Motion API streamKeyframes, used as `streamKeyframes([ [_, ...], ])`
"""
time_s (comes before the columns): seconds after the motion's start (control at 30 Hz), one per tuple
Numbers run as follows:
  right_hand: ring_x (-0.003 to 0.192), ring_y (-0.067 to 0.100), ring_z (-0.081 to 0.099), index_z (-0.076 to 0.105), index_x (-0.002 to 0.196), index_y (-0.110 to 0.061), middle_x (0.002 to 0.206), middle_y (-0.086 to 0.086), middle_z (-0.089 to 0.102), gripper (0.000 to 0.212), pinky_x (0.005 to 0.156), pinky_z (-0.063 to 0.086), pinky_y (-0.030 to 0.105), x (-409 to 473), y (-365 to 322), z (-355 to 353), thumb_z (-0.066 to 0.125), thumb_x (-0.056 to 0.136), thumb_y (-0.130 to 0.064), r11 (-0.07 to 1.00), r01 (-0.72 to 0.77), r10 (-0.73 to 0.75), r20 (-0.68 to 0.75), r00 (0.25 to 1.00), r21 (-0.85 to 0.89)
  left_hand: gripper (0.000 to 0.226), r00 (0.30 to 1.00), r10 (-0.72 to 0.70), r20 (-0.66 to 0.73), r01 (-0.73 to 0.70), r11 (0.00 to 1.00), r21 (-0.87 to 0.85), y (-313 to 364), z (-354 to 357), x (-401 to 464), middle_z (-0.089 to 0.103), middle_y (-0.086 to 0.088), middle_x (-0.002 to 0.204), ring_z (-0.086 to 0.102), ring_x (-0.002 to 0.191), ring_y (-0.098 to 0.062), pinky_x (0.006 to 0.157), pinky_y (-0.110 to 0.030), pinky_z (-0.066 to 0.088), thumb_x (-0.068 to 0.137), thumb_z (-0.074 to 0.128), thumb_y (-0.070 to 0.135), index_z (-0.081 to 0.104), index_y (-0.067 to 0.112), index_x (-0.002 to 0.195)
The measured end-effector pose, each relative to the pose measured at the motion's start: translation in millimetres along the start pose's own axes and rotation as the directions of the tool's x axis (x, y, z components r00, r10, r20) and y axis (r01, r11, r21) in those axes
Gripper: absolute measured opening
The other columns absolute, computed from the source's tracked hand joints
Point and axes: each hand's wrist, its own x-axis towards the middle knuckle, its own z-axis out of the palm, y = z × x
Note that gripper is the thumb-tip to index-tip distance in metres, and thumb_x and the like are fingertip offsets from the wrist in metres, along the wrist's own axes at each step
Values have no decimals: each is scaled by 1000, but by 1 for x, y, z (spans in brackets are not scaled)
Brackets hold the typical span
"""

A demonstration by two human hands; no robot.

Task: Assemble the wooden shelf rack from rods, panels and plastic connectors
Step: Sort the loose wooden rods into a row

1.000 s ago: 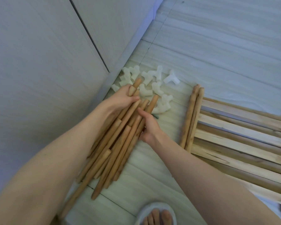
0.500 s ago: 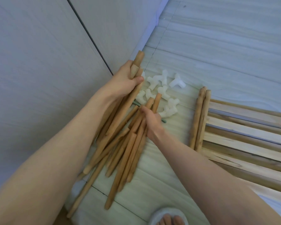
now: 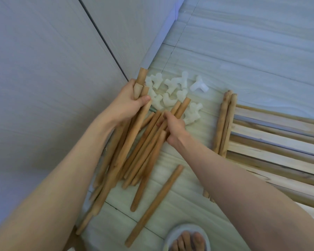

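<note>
Left hand (image 3: 129, 102): grip clamped on several wooden rods (image 3: 116, 160). Right hand (image 3: 174, 127): fingers curled around a second rod bundle (image 3: 149, 142) on the floor; fingertips hidden. Plastic connectors (image 3: 170, 91) just beyond; slatted panels (image 3: 279, 151) right, cut off.

Your pile of round light-brown wooden rods (image 3: 145, 147) lies fanned on the floor, with one loose rod (image 3: 154, 205) lying apart nearer you. The white plastic T-shaped connectors (image 3: 172, 93) sit scattered just beyond their far ends. To the right, the pale slatted wooden panels (image 3: 277, 147) lie flat, two rods (image 3: 224, 122) along their left edge.
</note>
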Motion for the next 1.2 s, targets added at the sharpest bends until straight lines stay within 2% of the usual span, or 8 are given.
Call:
streamKeyframes([
  [0.17,82,25,63,55,93,-3,96,18,65,8,75,57,37,-2,-12,-8,51,90,-9,1000,4,-6,45,999,29,21,1000,-8,-10,8,1000,1,-6,-5,-9,51,11,82,52,64,18,56,2,37,91,57,5,46,16,106],
  [0.27,82,26,64,57,109,3,96,17,64,23,83,55,40,-2,-11,-15,48,93,-11,999,-16,13,63,998,48,21,1000,-25,-11,25,999,31,-12,-8,-12,51,12,84,52,72,10,56,2,35,91,57,7,45,16,107],
  [0.37,102,27,63,54,99,0,115,20,63,14,85,53,40,-7,-13,-18,44,94,-10,998,-37,31,100,994,52,22,999,-48,-13,48,998,49,-19,-6,-16,52,12,85,50,75,5,55,2,35,91,58,10,46,17,108],
  [0.53,112,27,58,46,126,4,127,20,55,33,90,49,38,-12,-28,-23,44,94,-5,994,-61,45,164,985,92,20,996,-81,-29,82,996,45,-27,-6,-22,53,11,84,49,76,4,56,1,36,90,59,10,47,17,105],
  [0.7,106,32,61,47,112,2,109,22,61,20,81,49,45,-23,-68,-29,40,94,-2,975,7,-50,188,981,222,20,994,-90,-63,93,995,47,-25,-5,-25,52,12,83,48,74,5,54,1,35,90,59,10,45,17,103],
  [0.87,74,24,63,52,88,-2,81,12,59,8,67,52,42,-41,-108,-58,45,90,-4,969,46,-79,130,988,242,22,987,-156,-32,153,984,-94,-7,5,-27,53,6,85,52,84,-9,79,-25,43,91,59,9,47,15,108],
  [1.0,63,19,58,53,77,-8,60,4,52,13,67,52,37,-51,-117,-97,48,89,-9,987,74,-81,46,996,145,16,982,-168,85,180,971,-155,11,20,-34,56,3,85,55,90,-15,88,-32,45,91,58,7,51,13,104],
  [1.2,47,18,48,44,70,-12,49,2,41,19,57,47,27,-68,-104,-144,42,88,-7,997,-14,11,31,999,79,22,888,-252,385,260,965,32,4,87,-82,54,11,73,53,75,-7,66,-18,42,87,63,5,54,18,72],
])
